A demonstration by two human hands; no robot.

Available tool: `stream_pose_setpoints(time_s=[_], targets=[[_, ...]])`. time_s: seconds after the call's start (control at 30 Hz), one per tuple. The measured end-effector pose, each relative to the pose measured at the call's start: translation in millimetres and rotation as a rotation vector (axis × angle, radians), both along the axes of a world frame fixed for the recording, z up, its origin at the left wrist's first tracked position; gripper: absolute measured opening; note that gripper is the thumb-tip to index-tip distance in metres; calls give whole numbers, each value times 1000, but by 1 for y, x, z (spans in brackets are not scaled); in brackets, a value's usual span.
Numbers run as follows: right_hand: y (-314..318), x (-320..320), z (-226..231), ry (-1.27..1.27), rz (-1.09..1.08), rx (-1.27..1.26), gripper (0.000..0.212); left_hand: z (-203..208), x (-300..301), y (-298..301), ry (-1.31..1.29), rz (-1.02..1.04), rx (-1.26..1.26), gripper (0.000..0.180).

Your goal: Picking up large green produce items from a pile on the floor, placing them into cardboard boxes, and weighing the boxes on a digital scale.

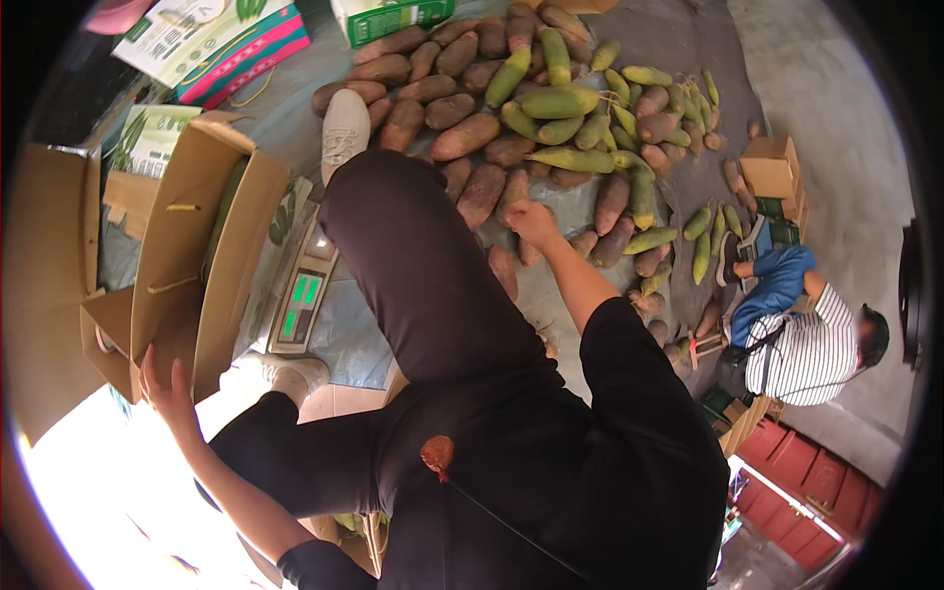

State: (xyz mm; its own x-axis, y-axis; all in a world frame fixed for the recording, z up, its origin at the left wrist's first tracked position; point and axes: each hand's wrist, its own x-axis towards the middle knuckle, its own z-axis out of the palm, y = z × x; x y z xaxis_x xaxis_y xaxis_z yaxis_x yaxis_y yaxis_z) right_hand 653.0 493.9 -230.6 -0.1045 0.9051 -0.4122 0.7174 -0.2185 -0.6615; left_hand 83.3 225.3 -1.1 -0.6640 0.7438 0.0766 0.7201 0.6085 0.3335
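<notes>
Nearest to the camera is my own black short-sleeved shirt [580, 472], over which hangs a small red-brown round piece [438, 453] on a thin dark cord. My left hand [170, 393] has its fingers spread at the lower edge of the tall brown cardboard carton [187, 231], perhaps to steady it. The carton stands open, which leaves room for things to go in. Close beside it is a flat silver scale with green lit display [298, 303]; whether the carton rests upon it, I cannot tell well, because the view bends here. My right hand [532, 224] has bent fingers and touches the near end of a long reddish-brown root [513, 191], but I cannot tell if they close around it. This root lies at the near side of the loose pile, within easy reach, with plump green radishes [559, 102] just beyond.
</notes>
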Motion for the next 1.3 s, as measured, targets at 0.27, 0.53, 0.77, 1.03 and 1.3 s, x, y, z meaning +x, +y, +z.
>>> stream_pose_setpoints(time_s=[0.27, 0.53, 0.77, 1.03, 1.3], targets=[[28, 2, 3, -159, -95, 133, 18, -3, -9, -4, 47, 16, -18, 43], [106, 59, 12, -418, -296, 338, 29, -10, -18, -9, 169, -17, 5, 39], [160, 80, 23, -701, -340, 119, 63, -15, -15, -9, 181, 51, 23, 38], [181, 84, 13, -764, -236, 2, 78, -18, -29, -15, 249, -9, 42, 36], [182, 97, 2, -748, -281, 116, 66, -22, -29, -13, 245, -47, 73, 35]])
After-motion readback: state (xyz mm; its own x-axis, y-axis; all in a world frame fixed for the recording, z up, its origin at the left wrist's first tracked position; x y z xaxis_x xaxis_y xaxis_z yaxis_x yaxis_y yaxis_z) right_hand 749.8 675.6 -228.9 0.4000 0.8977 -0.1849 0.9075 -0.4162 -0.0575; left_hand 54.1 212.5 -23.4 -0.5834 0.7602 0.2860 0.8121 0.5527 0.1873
